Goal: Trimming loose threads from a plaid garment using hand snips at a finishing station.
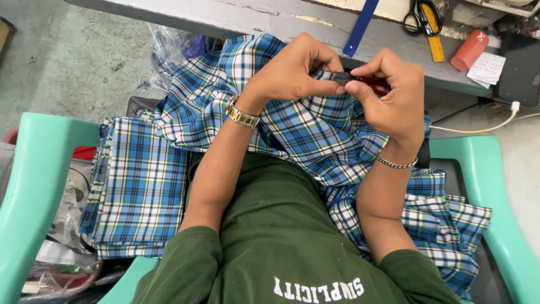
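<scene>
- Your left hand (292, 70) is curled over a fold of the blue plaid cloth (315, 135), its fingers pinched narrow on the fabric edge just in front of your chest.
- Your right hand (388, 95) meets it from the other side, touching the left at the fingertips; thumb and forefinger are closed on the same bunched edge, where a small dark piece (340, 76) sits between both hands. What that piece is, you cannot tell from here.
- Something red (379, 85) shows just behind your right fingers, mostly hidden.
- The plaid cloth drapes over your lap and spills to your right, down across the chair seat.
- A stack of folded plaid fabric (140, 186) of the same pattern lies on your left, beside your left forearm, resting against the green chair arm (28, 191).
- You wear a gold and silver watch (242, 115) on the left wrist and a thin chain bracelet (396, 164) on the right.
- Beyond your hands, the grey tabletop (270, 19) carries scissors (422, 17), a yellow ruler (434, 45), a blue strip (360, 25) and an orange-red cone (469, 49), all well apart from the cloth you hold.
</scene>
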